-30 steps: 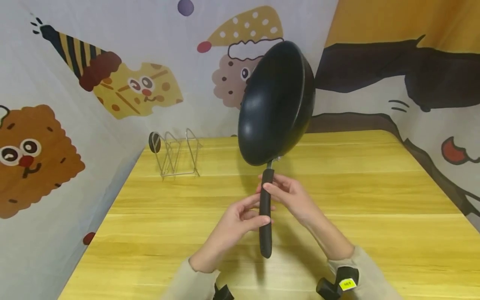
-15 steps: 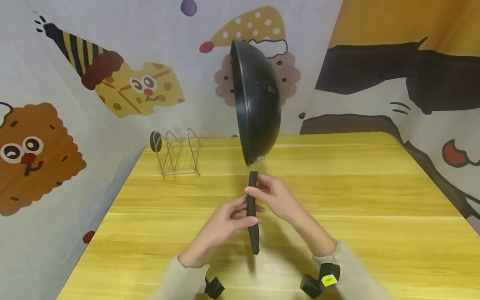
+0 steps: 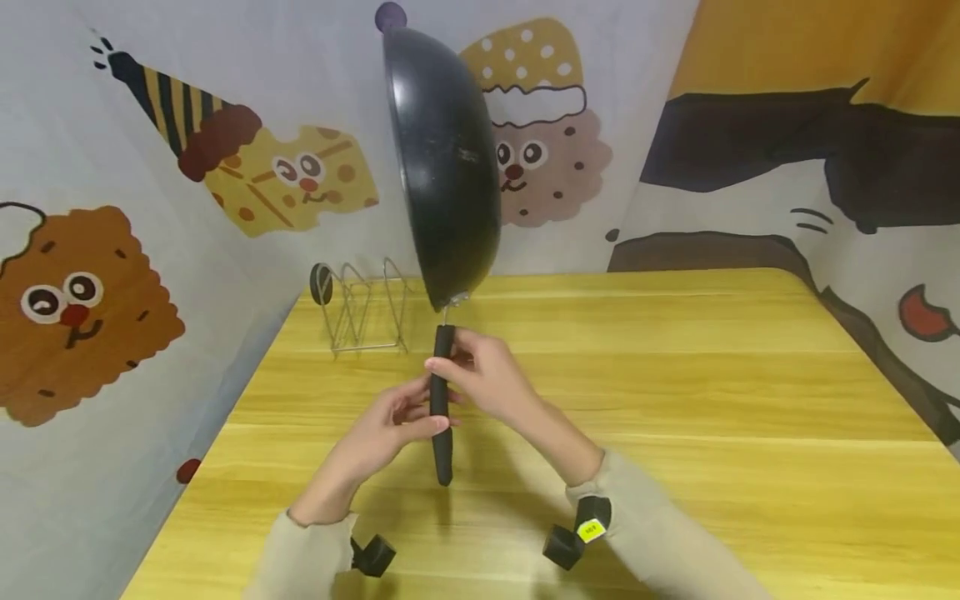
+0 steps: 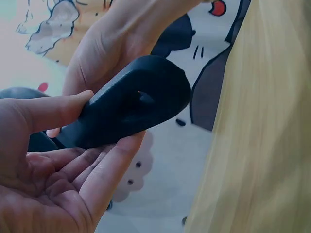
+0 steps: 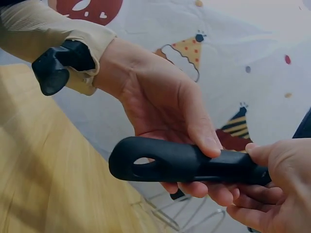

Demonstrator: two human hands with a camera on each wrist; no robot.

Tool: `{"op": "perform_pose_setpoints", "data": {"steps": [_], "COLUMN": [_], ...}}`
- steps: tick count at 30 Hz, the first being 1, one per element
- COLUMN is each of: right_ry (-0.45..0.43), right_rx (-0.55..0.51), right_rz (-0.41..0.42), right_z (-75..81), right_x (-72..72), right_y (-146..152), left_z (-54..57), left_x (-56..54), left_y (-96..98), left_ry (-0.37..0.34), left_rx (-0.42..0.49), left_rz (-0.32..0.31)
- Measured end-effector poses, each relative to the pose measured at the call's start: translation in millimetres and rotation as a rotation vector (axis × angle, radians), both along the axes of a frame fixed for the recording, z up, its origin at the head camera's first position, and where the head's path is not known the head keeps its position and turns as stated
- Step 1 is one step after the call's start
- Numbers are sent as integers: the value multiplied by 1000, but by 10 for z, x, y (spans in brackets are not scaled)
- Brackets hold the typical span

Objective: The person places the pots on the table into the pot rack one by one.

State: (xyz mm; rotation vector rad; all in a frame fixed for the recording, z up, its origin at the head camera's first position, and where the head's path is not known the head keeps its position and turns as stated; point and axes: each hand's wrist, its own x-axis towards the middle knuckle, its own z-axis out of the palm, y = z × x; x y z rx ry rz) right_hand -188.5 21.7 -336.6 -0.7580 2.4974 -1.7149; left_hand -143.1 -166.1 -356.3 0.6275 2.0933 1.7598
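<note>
A deep black wok (image 3: pixel 450 158) is held upright over the table, its long handle (image 3: pixel 442 450) pointing down toward the person. Its dark outer side faces right and the opening faces left, mostly turned from view. The left hand (image 3: pixel 382 429) pinches the handle around its middle, thumb in front and fingers behind. Higher up, near the metal neck, the right hand (image 3: pixel 491 375) grips the same handle with its thumb across the front. The handle's end with its hanging hole (image 5: pixel 144 166) sticks out free below the left hand in the right wrist view.
A wire rack (image 3: pixel 363 312) with a black round piece on its left stands at the table's back left corner. The wooden table (image 3: pixel 675 375) reaches back to a cloth backdrop (image 3: pixel 315 50) printed with cartoon figures. Black wrist cameras sit at both sleeves.
Both hands have carried the wok leftward and turned it: the dark inside faced the camera a second ago, and now the outer side shows. Both grips stay on the handle.
</note>
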Motion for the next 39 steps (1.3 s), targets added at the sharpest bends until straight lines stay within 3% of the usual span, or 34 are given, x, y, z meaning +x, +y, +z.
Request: {"op": "perform_pose_setpoints", "data": {"steps": [13, 21, 28, 39], "right_ry": [33, 102, 67, 25], "right_rx": [63, 148, 155, 179], "right_rz": [48, 56, 74, 87], "right_z": [152, 118, 44, -110], "right_x": [-131, -216, -273, -342], "right_y": [-655, -911, -1058, -1195], "left_z": [114, 66, 12, -175], "left_x": [13, -9, -21, -75], "left_y": [-575, -784, -896, -1036], "left_ry": [65, 18, -19, -46], "left_rx": [-68, -124, -139, -144], "left_rz": [106, 177, 199, 214]}}
